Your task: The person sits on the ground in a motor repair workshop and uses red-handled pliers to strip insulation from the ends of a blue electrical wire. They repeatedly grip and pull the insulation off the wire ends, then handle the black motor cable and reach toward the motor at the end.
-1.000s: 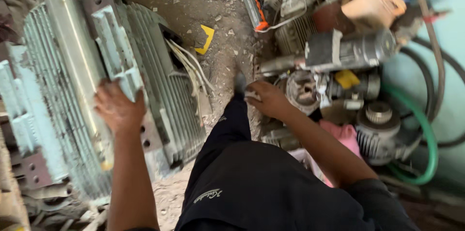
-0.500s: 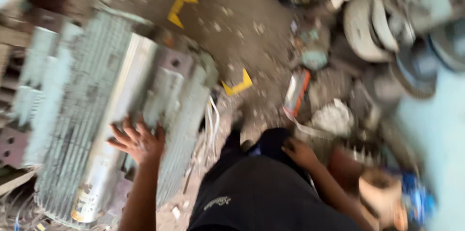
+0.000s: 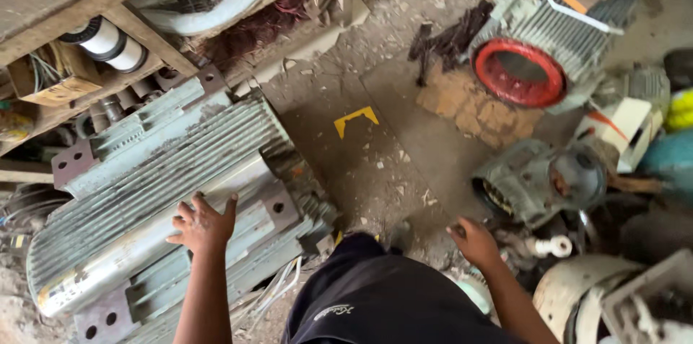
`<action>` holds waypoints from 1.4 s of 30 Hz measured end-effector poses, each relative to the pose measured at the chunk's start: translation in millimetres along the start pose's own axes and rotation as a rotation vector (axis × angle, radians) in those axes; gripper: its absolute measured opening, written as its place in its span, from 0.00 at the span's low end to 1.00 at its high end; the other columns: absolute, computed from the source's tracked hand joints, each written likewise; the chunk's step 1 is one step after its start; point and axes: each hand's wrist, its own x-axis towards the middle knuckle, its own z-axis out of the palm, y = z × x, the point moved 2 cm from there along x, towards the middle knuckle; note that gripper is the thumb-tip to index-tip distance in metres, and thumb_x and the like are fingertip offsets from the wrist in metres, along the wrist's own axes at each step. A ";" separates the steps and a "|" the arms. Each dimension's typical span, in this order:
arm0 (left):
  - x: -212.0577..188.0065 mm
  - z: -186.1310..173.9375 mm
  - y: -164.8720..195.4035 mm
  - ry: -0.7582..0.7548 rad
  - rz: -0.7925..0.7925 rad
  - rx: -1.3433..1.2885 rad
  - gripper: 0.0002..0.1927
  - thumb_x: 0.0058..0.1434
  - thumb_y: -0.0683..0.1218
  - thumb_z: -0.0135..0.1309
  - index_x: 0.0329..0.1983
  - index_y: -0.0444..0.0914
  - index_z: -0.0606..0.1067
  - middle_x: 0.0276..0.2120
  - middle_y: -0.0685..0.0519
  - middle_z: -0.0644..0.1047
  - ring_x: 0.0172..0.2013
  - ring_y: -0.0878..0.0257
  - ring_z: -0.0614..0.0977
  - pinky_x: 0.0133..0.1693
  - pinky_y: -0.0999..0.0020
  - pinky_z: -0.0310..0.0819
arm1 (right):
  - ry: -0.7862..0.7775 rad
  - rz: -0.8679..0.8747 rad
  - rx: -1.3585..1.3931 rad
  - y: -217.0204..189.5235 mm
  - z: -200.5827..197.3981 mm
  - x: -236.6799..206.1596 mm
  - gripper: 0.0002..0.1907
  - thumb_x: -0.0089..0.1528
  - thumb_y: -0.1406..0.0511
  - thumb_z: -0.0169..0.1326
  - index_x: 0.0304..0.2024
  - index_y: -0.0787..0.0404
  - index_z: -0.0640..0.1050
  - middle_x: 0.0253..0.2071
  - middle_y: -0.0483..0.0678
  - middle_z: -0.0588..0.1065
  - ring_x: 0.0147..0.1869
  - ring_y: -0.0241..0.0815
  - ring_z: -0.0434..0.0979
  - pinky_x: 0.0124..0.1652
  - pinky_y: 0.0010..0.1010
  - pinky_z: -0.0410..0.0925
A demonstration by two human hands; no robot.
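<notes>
Right now I'm pressing my left hand [image 3: 202, 225], fingers spread open, flat on the big finned grey-green electric motor [image 3: 166, 192] lying on its side on the dusty floor [image 3: 375, 163]. Right hand [image 3: 474, 241] is hanging loosely open, holding nothing, nr a smaller motor [image 3: 541, 181] w/ scrap around.

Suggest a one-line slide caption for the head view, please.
Left hand flat on a finned motor; right hand beside scrap motors.
</notes>
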 end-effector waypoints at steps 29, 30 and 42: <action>687.2 -96.9 630.9 0.132 -0.038 -0.291 0.40 0.50 0.54 0.67 0.66 0.48 0.66 0.57 0.43 0.67 0.51 0.40 0.76 0.46 0.54 0.78 | -0.158 0.572 0.245 -35.0 -181.3 597.9 0.16 0.59 0.58 0.62 0.43 0.62 0.82 0.33 0.54 0.82 0.38 0.46 0.81 0.41 0.37 0.74; 687.7 -98.8 626.2 0.154 -0.021 -0.297 0.41 0.48 0.53 0.67 0.66 0.46 0.67 0.55 0.42 0.68 0.48 0.41 0.77 0.45 0.53 0.78 | -0.205 0.556 0.215 -33.2 -181.6 611.5 0.16 0.59 0.58 0.62 0.43 0.62 0.82 0.34 0.54 0.82 0.38 0.47 0.82 0.41 0.37 0.74; 548.0 -151.1 588.4 0.049 -0.139 -1.674 0.13 0.61 0.51 0.54 0.32 0.35 0.78 0.25 0.53 0.76 0.26 0.63 0.75 0.31 0.66 0.68 | -0.552 -0.254 -0.183 -162.7 -256.9 837.0 0.19 0.58 0.51 0.61 0.40 0.58 0.81 0.36 0.54 0.83 0.42 0.52 0.84 0.45 0.40 0.74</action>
